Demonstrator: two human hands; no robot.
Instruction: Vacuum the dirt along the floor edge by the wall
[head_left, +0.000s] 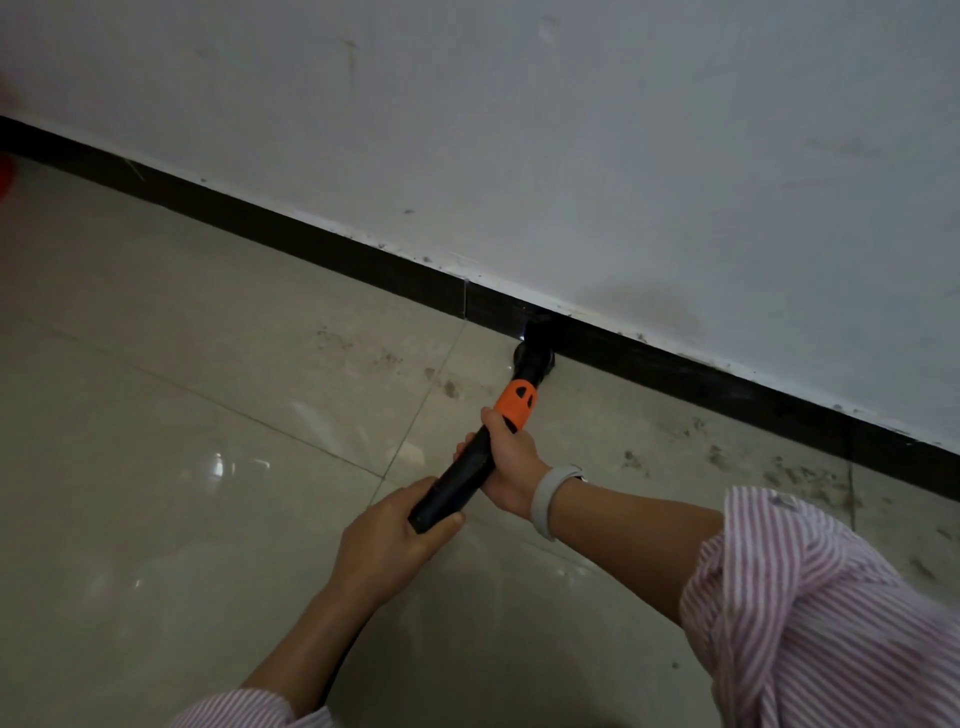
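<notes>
A handheld vacuum (470, 462), black with an orange band near its far end, points away from the person toward the wall (571, 130). Its round black nozzle (533, 358) sits on the floor (182, 389) right at the foot of the dark skirting board (311, 244), touching or nearly touching it (the black on black makes the exact contact hard to tell).

The right hand (506, 462) wraps its fingers round the vacuum body just behind the orange band, thumb lying along the top; its grip is closed on the tool. A pale wristband (548, 499) sits on that wrist. The left hand (392, 535) holds the near end of the vacuum, thumb pressed across the butt and fingers curled underneath.

Both arms wear rolled-up, pink-and-white striped sleeves (810, 597).

Dirt (789, 473) lies in dark specks on the beige tiles along the skirting to the right of the nozzle, and a lighter scatter (384, 358) lies to its left.
</notes>
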